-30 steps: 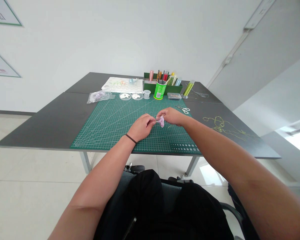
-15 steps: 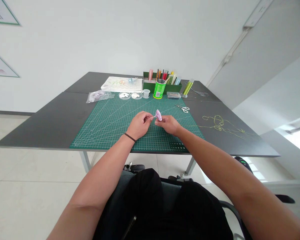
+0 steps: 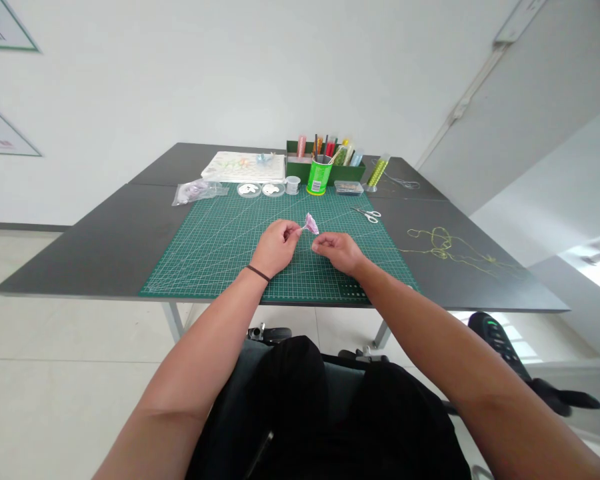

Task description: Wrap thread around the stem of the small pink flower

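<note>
Probably adjusting the flower [image 3: 311,224] over the mat [image 3: 220,247], clamped by its stem [image 3: 304,228] in the left hand's [image 3: 274,247] fingers. Can't tell about the right hand's [image 3: 343,252] fingers, close by. Likely calls for a light touch next.

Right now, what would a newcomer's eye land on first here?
Probably the small pinkish-purple flower, its stem pinched in the left grip above the green cutting mat. Next, the bright green can at the mat's far edge, then tangled yellow-green thread on the dark tabletop's right.

Letters "WEI" on upper wall sign [image 3: 5,24], lower sign [image 3: 5,132] illegible
</note>
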